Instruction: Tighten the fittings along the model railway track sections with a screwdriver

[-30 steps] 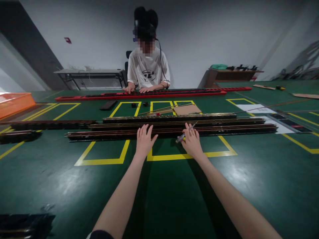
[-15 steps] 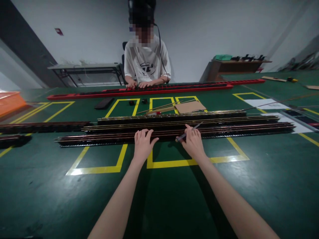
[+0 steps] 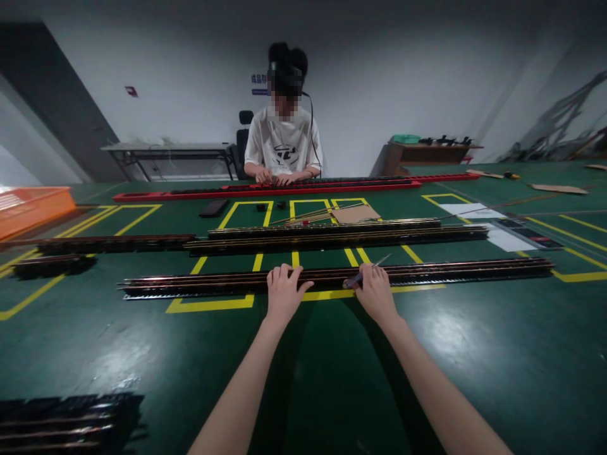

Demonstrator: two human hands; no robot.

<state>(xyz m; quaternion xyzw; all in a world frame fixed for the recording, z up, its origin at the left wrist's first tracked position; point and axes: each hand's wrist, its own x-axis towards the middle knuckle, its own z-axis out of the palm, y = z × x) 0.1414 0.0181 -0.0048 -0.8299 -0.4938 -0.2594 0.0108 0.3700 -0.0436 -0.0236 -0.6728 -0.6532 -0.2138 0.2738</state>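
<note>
1. The left hand [image 3: 283,292] curls its fingers over the near dark bundle [image 3: 199,282], thumb spread away; I cannot tell how firmly it holds.
2. The right hand [image 3: 377,292] keeps its fingers narrow around a pointed tool [image 3: 353,280], resting at the same bundle.
3. This bundle lies left to right; a band of green table [image 3: 332,404] with yellow tape separates it from two farther bundles [image 3: 332,239]. Toward the near side, the green surface spreads widely.
4. At far left stands an orange bin [image 3: 38,212]; its inside I cannot see.
5. Farther, a red tray [image 3: 156,195] contains dark strips, before a co-worker's hands [image 3: 286,179].
</note>
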